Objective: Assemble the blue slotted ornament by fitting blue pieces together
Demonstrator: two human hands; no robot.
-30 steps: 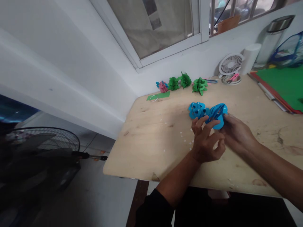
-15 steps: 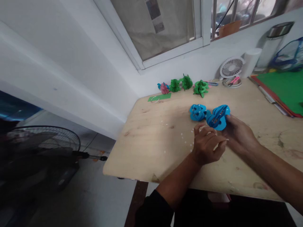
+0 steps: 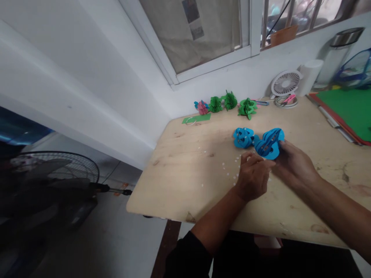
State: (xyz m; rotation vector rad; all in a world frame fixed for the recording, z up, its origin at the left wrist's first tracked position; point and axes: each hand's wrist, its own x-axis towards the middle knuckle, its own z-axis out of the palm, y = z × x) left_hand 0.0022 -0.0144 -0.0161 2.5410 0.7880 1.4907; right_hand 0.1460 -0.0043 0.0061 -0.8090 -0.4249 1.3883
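Note:
My right hand (image 3: 297,164) grips the right edge of a blue layered paper ornament (image 3: 268,144). Its slatted sheets fan out and carry small pale dots. Another rounded blue paper ball (image 3: 242,138) adjoins it on the left, spotted with white. My left hand (image 3: 253,175) is just below the ornament, fingers curled and thumb and index finger pressed together. Whatever the pinch may hold is too small to make out. Tiny white bits (image 3: 227,174) lie scattered on the table left of this hand.
Along the wall stand green paper ornaments (image 3: 230,100) and a pink-and-blue one (image 3: 203,107). A green strip (image 3: 199,118) lies before them. Further right are a small white fan (image 3: 286,83), a tape roll (image 3: 286,102) and green sheets (image 3: 348,110). A floor fan (image 3: 58,170) stands left of the table.
The thumb of my left hand, apart from the fingers before, has closed against them near the ornament. My right hand keeps its hold, with the ornament turned slightly.

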